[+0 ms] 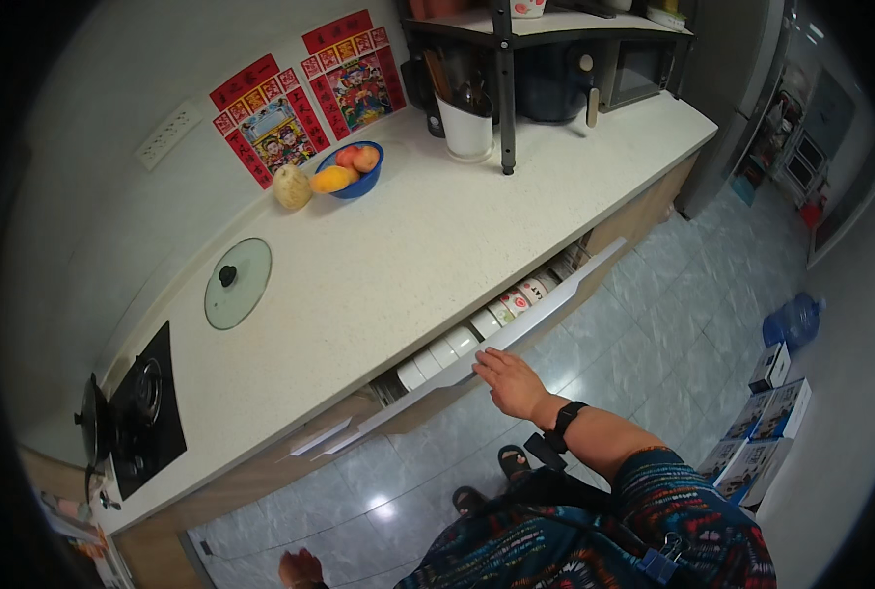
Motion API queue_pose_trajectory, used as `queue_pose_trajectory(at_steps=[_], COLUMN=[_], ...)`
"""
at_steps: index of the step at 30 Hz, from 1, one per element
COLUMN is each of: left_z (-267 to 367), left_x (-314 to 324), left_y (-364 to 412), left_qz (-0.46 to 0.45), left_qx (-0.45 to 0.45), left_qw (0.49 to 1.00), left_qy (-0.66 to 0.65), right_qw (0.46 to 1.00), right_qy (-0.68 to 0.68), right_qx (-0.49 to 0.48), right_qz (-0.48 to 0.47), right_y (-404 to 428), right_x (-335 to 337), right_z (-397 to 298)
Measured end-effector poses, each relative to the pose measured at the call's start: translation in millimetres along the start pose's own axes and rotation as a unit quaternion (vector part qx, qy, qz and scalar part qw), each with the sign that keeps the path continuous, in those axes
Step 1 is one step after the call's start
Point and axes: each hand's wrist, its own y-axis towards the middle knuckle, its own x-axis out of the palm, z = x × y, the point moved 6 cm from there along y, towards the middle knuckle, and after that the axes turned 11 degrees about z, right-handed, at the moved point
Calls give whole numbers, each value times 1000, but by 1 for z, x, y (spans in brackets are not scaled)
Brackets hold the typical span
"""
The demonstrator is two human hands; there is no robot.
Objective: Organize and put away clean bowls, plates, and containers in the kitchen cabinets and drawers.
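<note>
My right hand [510,379], with a black band on its wrist, rests its fingers on the front edge of a partly pulled-out drawer [507,331]. White bowls [437,357] and patterned bowls [515,302] stand in a row inside the drawer. Low in the picture, away from the counter, my left hand [301,568] hangs over the floor, touching nothing that I can see; its fingers are partly blurred. On the light countertop [378,272] lies a glass lid [239,283] with a black knob.
A black cooktop [146,412] with a pan is at the left. By the wall sit a blue bowl of fruit [353,173] and a pale round fruit [292,186]. A metal rack [506,96] stands over a white utensil holder [467,129]. Boxes [761,427] and a blue water jug [795,322] line the right wall.
</note>
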Motion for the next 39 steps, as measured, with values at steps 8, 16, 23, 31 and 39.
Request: queue_pose_trajectory(at_steps=[8, 16, 23, 31, 39], left_z=[-10, 0, -69, -85, -187], left_x=[-3, 49, 67, 50, -1], left_y=[-131, -143, -110, -161, -189], left_qz=[57, -29, -170, -225, 246], left_qx=[-94, -30, -34, 77, -388], left_qw=[795, 853, 667, 645, 877], left_qy=[596, 519, 725, 726, -145], right_qw=[999, 993, 999, 995, 998], right_qy=[4, -52, -25, 29, 19], right_qx=[2, 50, 16, 29, 18], right_qz=[-35, -92, -32, -88, -65], right_y=[-2, 36, 56, 50, 48], right_x=[2, 14, 28, 46, 82], right_z=[21, 58, 70, 54, 58])
